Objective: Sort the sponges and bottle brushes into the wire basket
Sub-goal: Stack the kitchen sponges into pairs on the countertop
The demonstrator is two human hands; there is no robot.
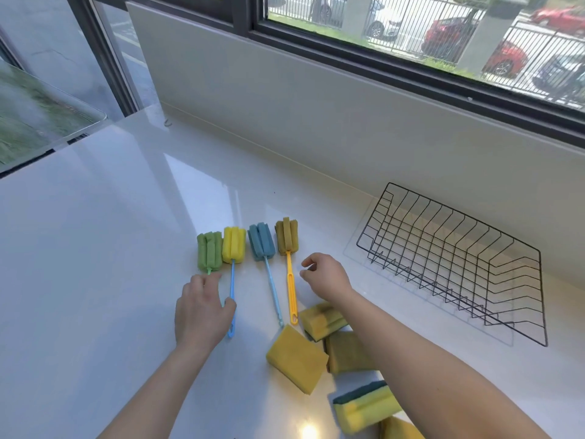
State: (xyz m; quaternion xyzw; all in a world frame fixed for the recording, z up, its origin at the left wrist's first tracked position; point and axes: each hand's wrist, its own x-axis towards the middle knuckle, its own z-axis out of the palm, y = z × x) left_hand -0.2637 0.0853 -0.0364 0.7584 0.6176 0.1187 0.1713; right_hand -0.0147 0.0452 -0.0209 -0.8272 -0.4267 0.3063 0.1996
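**A:** Item one?
**B:** Bottle brushes, four, lying flat in a row mid-worktop with their foam heads toward the back edge. They are the green-headed brush point(209, 251), the yellow-headed brush point(233, 245) on a blue handle, the blue-headed brush point(261, 242) on a pale blue handle and the brown-headed brush point(286, 237) on an orange handle. The green and yellow heads touch. The other two lie just beside each other.

**A:** Sponges?
**B:** Five seen, in a loose cluster toward the front edge, right of the handle ends. The plain yellow sponge point(297, 358) touches the tip of the pale blue handle. The grooved sponge point(321, 320) and the darker sponge point(346, 351) lie beside it. The green-backed sponge point(364, 403) is nearer the front, and one corner sponge point(399, 430) is cut by the frame.

**A:** Container?
**B:** Wire basket point(452, 261), black, at the right of the worktop close to the back edge. Every brush and sponge lies outside it.

**A:** Hands?
**B:** The left hand point(202, 312) is palm down over the green brush's handle, thumb against the blue handle — whether it grips, I cannot tell. The right hand point(326, 275) is just right of the orange handle, fingers loosely curled, thumb and forefinger apart, holding nothing. Its forearm crosses above the sponges.

**A:** Surroundings?
**B:** Worktop point(95, 248) — white, glossy. Window point(411, 33) above the back wall, with railings and parked cars outside.
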